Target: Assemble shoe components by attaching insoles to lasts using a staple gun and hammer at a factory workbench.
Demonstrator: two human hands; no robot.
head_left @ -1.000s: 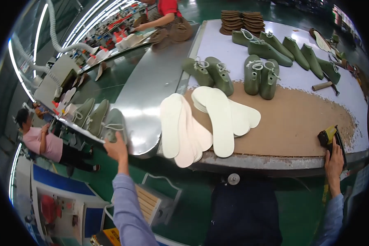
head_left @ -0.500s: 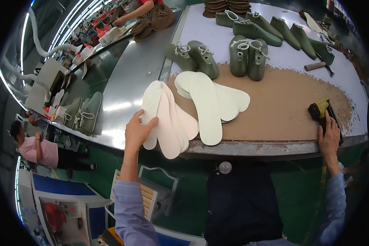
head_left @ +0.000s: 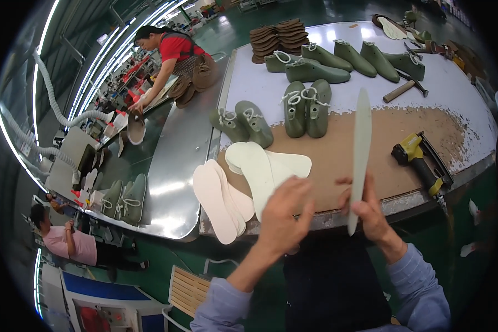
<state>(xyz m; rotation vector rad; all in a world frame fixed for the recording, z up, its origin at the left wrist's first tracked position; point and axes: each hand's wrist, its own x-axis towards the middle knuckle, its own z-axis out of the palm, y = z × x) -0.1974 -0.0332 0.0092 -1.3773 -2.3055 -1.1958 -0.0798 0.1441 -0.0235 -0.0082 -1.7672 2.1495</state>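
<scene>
My right hand (head_left: 373,216) grips one pale insole (head_left: 362,144) near its lower end, holding it up almost edge-on above the table's front edge. My left hand (head_left: 285,213) is a little to the left, its thumb apart from the fingers and nothing visible in it. Just beyond it lies a fanned stack of off-white insoles (head_left: 253,166), partly hidden by the hand. Several pinkish insoles (head_left: 216,199) rest to its left, overhanging the front edge. The yellow-and-black staple gun (head_left: 420,160) lies on the right of the table, touched by neither hand.
Green shoe lasts with white cords (head_left: 307,110) stand beyond the insoles, with more lasts (head_left: 318,72) behind. A hammer (head_left: 401,91) lies at the right, and brown stacked pieces (head_left: 279,39) at the back. A metal table (head_left: 177,182) adjoins left; a co-worker in red (head_left: 177,50) works there.
My right hand has let go of the staple gun and now holds an insole upright. The left hand has left the pinkish pile and moved right. The view has shifted.
</scene>
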